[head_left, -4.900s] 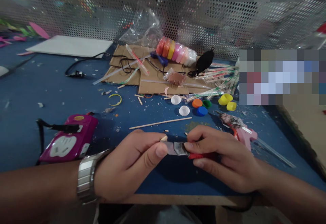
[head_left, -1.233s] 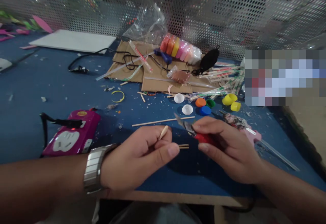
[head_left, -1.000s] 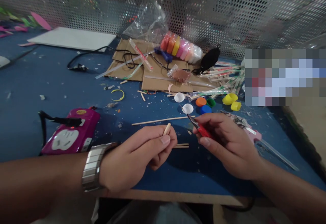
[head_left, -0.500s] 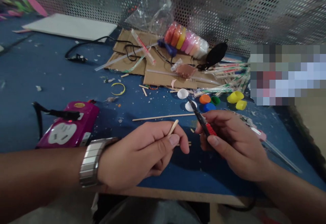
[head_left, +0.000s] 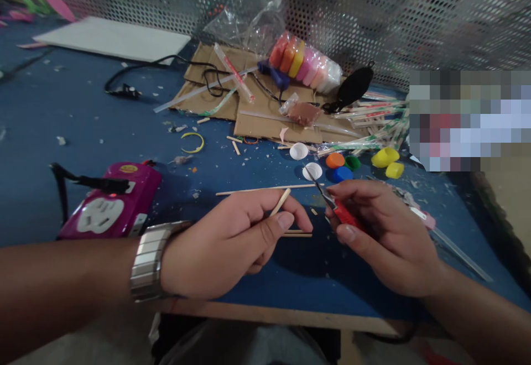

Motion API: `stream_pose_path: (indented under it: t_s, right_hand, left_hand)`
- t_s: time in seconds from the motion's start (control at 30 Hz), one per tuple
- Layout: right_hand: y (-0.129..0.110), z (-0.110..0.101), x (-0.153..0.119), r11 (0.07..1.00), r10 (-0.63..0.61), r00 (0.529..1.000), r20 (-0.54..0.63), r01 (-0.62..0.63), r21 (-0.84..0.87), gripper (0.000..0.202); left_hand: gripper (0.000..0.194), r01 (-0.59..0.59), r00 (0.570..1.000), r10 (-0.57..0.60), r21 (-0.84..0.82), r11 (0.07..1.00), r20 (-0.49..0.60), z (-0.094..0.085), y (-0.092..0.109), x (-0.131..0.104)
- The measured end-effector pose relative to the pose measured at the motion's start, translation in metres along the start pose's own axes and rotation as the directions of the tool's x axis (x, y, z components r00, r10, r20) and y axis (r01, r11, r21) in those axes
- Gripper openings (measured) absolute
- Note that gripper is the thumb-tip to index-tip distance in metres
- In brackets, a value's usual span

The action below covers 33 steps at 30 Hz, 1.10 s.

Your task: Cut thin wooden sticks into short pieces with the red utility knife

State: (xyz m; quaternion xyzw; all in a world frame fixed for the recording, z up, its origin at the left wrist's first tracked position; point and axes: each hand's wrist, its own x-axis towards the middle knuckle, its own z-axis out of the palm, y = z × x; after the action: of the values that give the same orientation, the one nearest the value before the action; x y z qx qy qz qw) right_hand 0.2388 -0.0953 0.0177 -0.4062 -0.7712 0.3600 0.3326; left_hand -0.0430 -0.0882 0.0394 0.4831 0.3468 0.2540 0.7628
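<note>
My left hand, with a metal watch band on its wrist, is closed around a short, thin wooden stick whose end points up between thumb and forefinger. My right hand grips the red handle of a utility knife; its dark, thin blade points up and left, apart from the stick. Behind my left hand a longer wooden stick lies on the blue tabletop. More thin sticks lie partly hidden beneath my left fingers.
White lids and orange, green, blue and yellow caps lie beyond my right hand. A purple power strip stands at left. Behind are cardboard, a glue gun, packed coloured clay and wrapped chopsticks.
The knife has turned in my right hand, showing more of its red handle, and its tip sits slightly lower. My left hand still holds the stick, its end a little higher.
</note>
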Motion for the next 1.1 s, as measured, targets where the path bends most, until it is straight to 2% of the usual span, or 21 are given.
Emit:
stream_pose_path:
  t_s: [0.27, 0.5, 0.7, 0.9, 1.1]
  right_hand:
    - [0.005, -0.002, -0.002, 1.000, -0.007, 1.000, 0.009, 0.007, -0.024, 0.046]
    - [0.005, -0.002, 0.000, 0.997, -0.020, 1.000, 0.009, 0.021, -0.073, 0.046]
    - [0.003, -0.002, 0.000, 0.992, -0.047, 0.999, -0.005, 0.046, -0.115, 0.046]
    - [0.007, 0.001, -0.004, 0.995, 0.046, 0.999, -0.013, -0.044, 0.084, 0.043]
    - [0.007, 0.004, 0.002, 0.987, 0.045, 0.999, -0.021, -0.041, 0.158, 0.041]
  left_hand:
    - [0.032, -0.015, 0.994, 0.035, 0.188, 0.982, -0.106, -0.005, -0.003, 0.000]
    - [0.031, -0.052, 0.988, 0.083, 0.217, 0.975, -0.132, -0.004, -0.004, 0.001]
    - [0.036, -0.037, 0.988, 0.070, 0.222, 0.974, -0.140, -0.006, -0.002, 0.003]
    - [0.029, -0.109, 0.961, 0.186, 0.335, 0.936, -0.206, -0.007, 0.001, 0.002]
    - [0.018, -0.158, 0.957, 0.211, 0.251, 0.955, -0.199, -0.010, -0.011, 0.003]
